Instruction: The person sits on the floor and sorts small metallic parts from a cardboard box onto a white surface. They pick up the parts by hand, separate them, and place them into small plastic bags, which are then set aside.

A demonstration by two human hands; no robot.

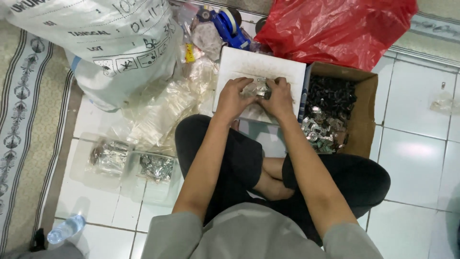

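Metal, small and shiny: cluster of silver parts (258,88), pinched between fingers of both hands over white foam board (287,72). Left hand (233,98) curled around near-left side of cluster, fingers (243,85) clenched on it; right hand (279,97) closed on its right side, fingers (274,85) grasping same parts. Exact shape of parts too small to tell. Foam board propped ahead of crossed legs in black trousers (239,158), speckled with dark grit along far edge.

Just right of board: open cardboard box (365,120), loaded with black parts (330,96) at far end and silver metal parts (318,134) at near end. Behind box: red plastic bag (335,26), crumpled, touching box's far rim. Behind board: blue tape dispenser (229,26) among clear wrappings.

Left of board: heap of clear plastic bags (167,108), spread over tiled floor (417,158). Further left: large white woven sack (96,43), printed in black. Near left, well apart from hands: two clear plastic trays, one (108,156) with metal pieces in a bag, other (155,168) with loose silver pieces. Lower left corner: clear water bottle (64,230), lying on floor beside patterned mat (24,120).
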